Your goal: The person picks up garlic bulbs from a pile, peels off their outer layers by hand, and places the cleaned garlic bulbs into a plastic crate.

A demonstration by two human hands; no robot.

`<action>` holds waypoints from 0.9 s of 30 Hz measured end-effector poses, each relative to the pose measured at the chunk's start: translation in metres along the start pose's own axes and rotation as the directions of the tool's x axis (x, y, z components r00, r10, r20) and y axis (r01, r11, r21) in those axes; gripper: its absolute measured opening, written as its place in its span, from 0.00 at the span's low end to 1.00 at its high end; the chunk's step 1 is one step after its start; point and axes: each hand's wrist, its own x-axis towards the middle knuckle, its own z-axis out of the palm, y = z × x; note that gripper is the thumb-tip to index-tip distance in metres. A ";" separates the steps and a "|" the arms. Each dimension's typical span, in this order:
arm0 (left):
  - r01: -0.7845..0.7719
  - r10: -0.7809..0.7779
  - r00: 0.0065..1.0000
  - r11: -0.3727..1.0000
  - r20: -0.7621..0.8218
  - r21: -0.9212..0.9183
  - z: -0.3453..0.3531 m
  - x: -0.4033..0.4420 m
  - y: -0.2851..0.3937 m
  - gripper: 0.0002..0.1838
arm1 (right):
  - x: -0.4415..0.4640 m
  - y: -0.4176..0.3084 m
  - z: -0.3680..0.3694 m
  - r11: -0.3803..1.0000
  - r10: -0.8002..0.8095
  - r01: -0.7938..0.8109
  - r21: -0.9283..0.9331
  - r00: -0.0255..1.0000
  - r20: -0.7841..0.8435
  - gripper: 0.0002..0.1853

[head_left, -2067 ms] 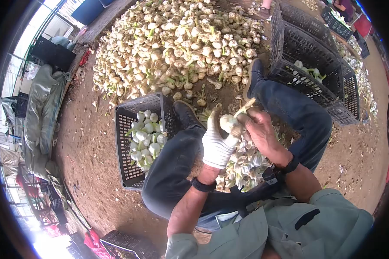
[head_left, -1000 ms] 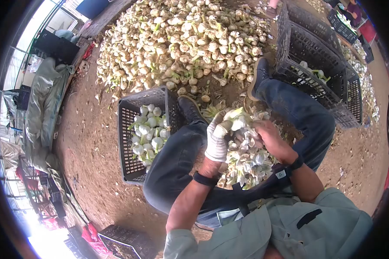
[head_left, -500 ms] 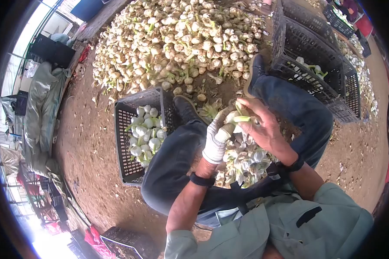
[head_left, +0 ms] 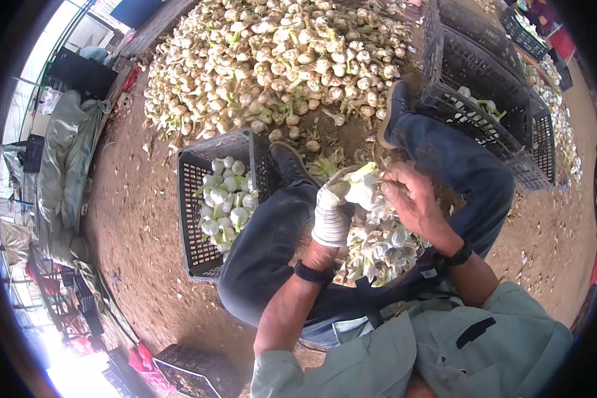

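Note:
My left hand (head_left: 331,209), in a white glove, is closed around a garlic bulb (head_left: 361,189) with a short pale green stem pointing up. Close beside the bulb's right side is my bare right hand (head_left: 414,202), its fingers bent and pinched together; what they grip is hidden. Below both hands, a heap of garlic skins (head_left: 378,245) lies between my legs. To the left stands a black plastic crate (head_left: 199,235) that holds several clean white garlic bulbs (head_left: 227,199).
A large pile of untrimmed garlic (head_left: 278,66) covers the ground ahead. Stacked black crates (head_left: 471,86) stand on the right, with a few bulbs inside. Another dark crate (head_left: 196,371) sits at lower left. A covered bundle (head_left: 63,179) lies along the left side.
The bulb has turned so its stem now points up, and more white surface shows. My right hand has drawn slightly right, away from the bulb; the left still holds it.

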 end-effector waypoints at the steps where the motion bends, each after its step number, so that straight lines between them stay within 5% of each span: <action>1: 0.005 -0.005 1.000 1.000 0.004 0.001 0.001 0.000 0.000 0.32 | -0.005 0.004 0.003 0.998 0.031 -0.029 0.049 0.999 -0.038 0.06; 3: 0.017 -0.017 1.000 1.000 -0.014 -0.004 0.001 0.000 -0.002 0.31 | -0.010 0.006 0.004 0.994 0.064 -0.057 0.097 0.995 -0.074 0.06; 5: 0.017 -0.017 1.000 1.000 -0.012 -0.005 0.000 -0.001 -0.001 0.31 | -0.011 0.000 0.004 0.910 0.244 -0.224 0.348 0.970 -0.014 0.07; 7: 0.014 -0.014 1.000 1.000 -0.007 -0.004 0.000 -0.003 0.001 0.30 | -0.010 -0.003 -0.001 0.863 0.382 -0.366 0.349 0.924 0.024 0.06; 9: 0.063 -0.063 0.998 0.971 0.008 -0.231 -0.002 -0.005 0.005 0.30 | -0.010 -0.005 -0.004 0.794 0.512 -0.499 0.346 0.857 0.060 0.06; 11: 0.048 -0.044 0.999 0.980 0.027 -0.191 -0.002 -0.005 0.009 0.31 | -0.011 -0.007 -0.004 0.701 0.605 -0.613 0.364 0.782 0.151 0.06; 15: -0.020 0.023 0.998 0.999 0.062 -0.047 -0.002 0.007 0.010 0.31 | -0.013 0.003 0.007 0.580 0.486 -0.366 0.728 0.873 0.052 0.06; 17: -0.034 0.030 0.998 0.998 0.062 0.056 -0.006 0.011 0.005 0.31 | 0.000 -0.009 -0.004 0.363 0.320 -0.254 0.896 0.938 0.137 0.07; 19: -0.041 0.036 0.997 0.996 0.069 0.077 0.000 0.009 -0.003 0.34 | 0.008 -0.015 -0.006 0.368 0.326 -0.273 0.889 0.933 0.152 0.08; 21: -0.020 0.008 0.994 0.993 0.106 0.116 0.004 0.003 -0.002 0.40 | 0.009 -0.003 0.001 0.133 0.363 -0.252 0.958 0.912 0.190 0.08; 25: -0.311 0.264 0.949 0.874 0.173 0.372 0.011 0.003 -0.014 0.45 | 0.014 -0.001 -0.004 -0.121 0.423 -0.244 0.962 0.864 0.272 0.06; 27: -0.397 0.338 0.918 0.790 0.209 0.466 0.013 0.001 -0.014 0.48 | 0.017 -0.008 0.000 -0.068 0.476 -0.248 0.966 0.843 0.250 0.06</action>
